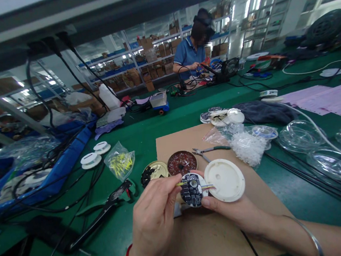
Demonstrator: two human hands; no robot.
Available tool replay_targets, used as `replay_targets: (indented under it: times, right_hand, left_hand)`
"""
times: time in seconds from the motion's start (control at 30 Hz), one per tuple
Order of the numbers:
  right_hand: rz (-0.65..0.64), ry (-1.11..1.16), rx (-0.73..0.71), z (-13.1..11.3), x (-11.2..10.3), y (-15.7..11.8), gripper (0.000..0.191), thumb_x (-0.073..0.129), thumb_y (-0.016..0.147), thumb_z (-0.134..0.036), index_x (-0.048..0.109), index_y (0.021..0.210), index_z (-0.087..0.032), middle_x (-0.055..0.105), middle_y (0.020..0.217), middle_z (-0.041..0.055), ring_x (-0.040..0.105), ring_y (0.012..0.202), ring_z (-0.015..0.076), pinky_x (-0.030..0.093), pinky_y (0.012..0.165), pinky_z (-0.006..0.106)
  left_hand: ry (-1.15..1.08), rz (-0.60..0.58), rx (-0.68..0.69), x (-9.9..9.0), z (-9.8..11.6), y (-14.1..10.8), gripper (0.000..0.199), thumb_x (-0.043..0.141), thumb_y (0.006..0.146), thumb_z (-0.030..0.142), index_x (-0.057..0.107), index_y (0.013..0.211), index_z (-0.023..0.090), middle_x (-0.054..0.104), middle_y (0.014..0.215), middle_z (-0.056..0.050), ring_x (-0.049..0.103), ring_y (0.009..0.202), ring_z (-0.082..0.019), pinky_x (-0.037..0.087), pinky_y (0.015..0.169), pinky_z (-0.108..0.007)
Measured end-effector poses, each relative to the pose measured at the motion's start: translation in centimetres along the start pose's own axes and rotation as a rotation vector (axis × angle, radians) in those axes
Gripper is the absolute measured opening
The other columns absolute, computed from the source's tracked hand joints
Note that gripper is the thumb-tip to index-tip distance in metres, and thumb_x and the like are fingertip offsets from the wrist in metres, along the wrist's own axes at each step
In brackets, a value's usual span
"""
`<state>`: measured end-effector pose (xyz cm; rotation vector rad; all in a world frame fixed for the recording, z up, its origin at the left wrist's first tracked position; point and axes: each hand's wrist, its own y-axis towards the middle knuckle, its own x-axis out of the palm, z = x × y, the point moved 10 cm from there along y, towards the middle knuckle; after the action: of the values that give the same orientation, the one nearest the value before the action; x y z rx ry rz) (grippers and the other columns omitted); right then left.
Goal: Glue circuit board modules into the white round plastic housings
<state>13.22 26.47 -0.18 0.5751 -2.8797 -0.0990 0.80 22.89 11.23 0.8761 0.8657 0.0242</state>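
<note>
My right hand [225, 208] grips a round circuit board [191, 191] by its lower edge, its thumb on the rim. Several thin coloured wires join the board to a white round cover [225, 180], which rests against the same hand. With a fingertip pinch, my left hand [155, 212] holds a small yellow piece [179, 184] at the board's left edge; its exact kind is too small to make out. Behind the hands are a round tin of small reddish-brown parts [182, 162] and a gold tin [159, 169] with black pieces.
A cardboard sheet [207, 238] lies under the hands. Cutting pliers [211, 149], a bag of yellow pieces [120, 162], a bag of clear pieces [248, 146] and a green-handled tool [111, 202] surround them. Blue bins [77, 149] stand left. A person [191, 51] works across the bench.
</note>
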Motion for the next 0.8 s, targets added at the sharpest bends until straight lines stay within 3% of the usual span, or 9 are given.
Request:
replay_targets:
  times: [0.17,0.33,0.6,0.8]
  right_hand:
    - [-0.008,-0.024,0.016,-0.1,0.2,-0.1,0.062,0.069,0.079,-0.046,0.05,0.134,-0.025,0.059,0.129,0.0094,0.053,0.122,0.023,0.034,0.111,0.042]
    - [-0.078,-0.012,0.022,-0.3,1.0,0.0,0.061,0.068,0.079,-0.048,0.052,0.132,-0.024,0.06,0.128,0.0091,0.054,0.121,0.0229,0.035,0.11,0.041]
    - [-0.127,-0.011,0.074,-0.1,1.7,-0.3,0.061,0.068,0.076,-0.054,0.056,0.128,-0.025,0.065,0.118,0.0079,0.049,0.125,0.0229,0.03,0.113,0.04]
    - [-0.141,-0.015,0.061,-0.5,1.9,-0.4,0.06,0.068,0.077,-0.053,0.056,0.128,-0.025,0.066,0.117,0.0081,0.052,0.122,0.023,0.033,0.111,0.041]
  left_hand:
    - [-0.028,0.017,0.033,0.0,0.5,-0.3,0.039,0.055,0.086,0.003,0.056,0.121,0.019,0.067,0.109,-0.004,0.06,0.1,-0.013,0.05,0.086,-0.025]
    - [-0.14,0.182,-0.011,-0.7,0.0,-1.1,0.034,0.065,0.077,0.0,0.055,0.103,0.019,0.065,0.098,-0.001,0.062,0.095,-0.011,0.052,0.085,-0.024]
    - [-0.145,0.119,0.073,0.5,0.8,-1.1,0.027,0.066,0.076,-0.002,0.053,0.089,0.017,0.07,0.091,0.0,0.066,0.091,-0.008,0.055,0.081,-0.017]
    - [-0.114,0.082,0.15,0.7,1.3,-1.6,0.024,0.063,0.076,-0.002,0.057,0.089,0.018,0.072,0.093,-0.003,0.068,0.092,-0.013,0.058,0.082,-0.025]
